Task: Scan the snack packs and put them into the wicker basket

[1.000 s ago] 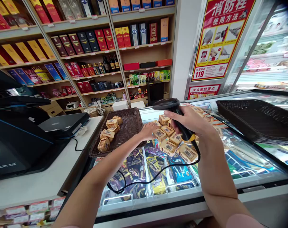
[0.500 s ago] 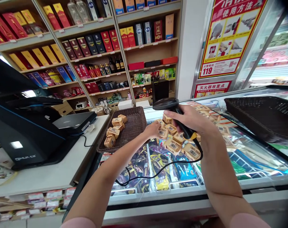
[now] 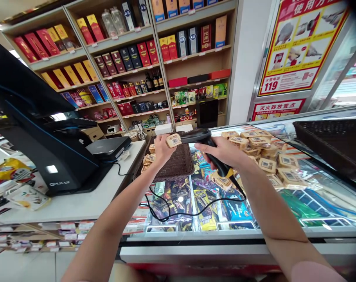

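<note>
Over the brown woven basket (image 3: 178,166), my left hand (image 3: 162,149) grips a small tan package (image 3: 173,140) whose barcode label faces me. My right hand (image 3: 222,152) is wrapped round the handle of a black barcode scanner (image 3: 200,135). The scanner's head points left at the package, close to it. Several similar packages (image 3: 148,159) lie at the basket's left side, partly behind my left arm. A larger pile of tan packages (image 3: 267,165) rests on the glass freezer top, to the right of my right hand.
The scanner's black cable (image 3: 195,214) loops across the glass freezer lid (image 3: 184,237), with bagged goods beneath. A dark checkout terminal (image 3: 57,152) stands on the white counter (image 3: 78,207) at left. Another dark basket (image 3: 333,145) sits at right. Stocked shelves (image 3: 131,70) rise behind.
My left hand has moved left from the pile with a package and raised it before the scanner. The scanner has shifted slightly left and down in view. The view has turned a little left.
</note>
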A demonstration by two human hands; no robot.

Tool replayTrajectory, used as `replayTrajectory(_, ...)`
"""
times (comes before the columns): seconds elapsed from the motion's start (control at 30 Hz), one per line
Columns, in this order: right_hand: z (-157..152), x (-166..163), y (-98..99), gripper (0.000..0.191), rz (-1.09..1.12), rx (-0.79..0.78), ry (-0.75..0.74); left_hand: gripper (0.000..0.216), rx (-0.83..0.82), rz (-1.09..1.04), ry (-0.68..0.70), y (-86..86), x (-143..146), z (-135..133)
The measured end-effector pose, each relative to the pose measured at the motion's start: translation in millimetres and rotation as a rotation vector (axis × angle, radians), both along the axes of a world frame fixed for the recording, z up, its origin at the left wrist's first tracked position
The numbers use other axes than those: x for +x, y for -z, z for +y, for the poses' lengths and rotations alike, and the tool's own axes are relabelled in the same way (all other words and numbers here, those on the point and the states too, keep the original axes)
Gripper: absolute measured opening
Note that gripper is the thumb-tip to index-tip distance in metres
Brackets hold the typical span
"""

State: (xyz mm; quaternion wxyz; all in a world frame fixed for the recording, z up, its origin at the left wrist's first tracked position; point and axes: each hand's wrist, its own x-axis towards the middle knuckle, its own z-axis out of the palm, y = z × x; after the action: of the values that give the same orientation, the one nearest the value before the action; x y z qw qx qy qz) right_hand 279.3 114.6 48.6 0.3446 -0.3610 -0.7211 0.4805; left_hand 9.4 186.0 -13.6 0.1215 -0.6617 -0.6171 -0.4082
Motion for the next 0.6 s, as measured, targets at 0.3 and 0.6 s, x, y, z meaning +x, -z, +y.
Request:
replayTrajectory(0.3,-1.8,-4.4,2.8,0.049,-0.044,0.006,0.001,0.046,-0.041,0.031,-0.009,6.2,-11.5,-13.7)
replayTrajectory(0.6,-1.6,-4.7,2.8,0.049,-0.081,-0.027,0.005,0.054,-0.334,0.219,0.006,36.0,-47.9,-36.6)
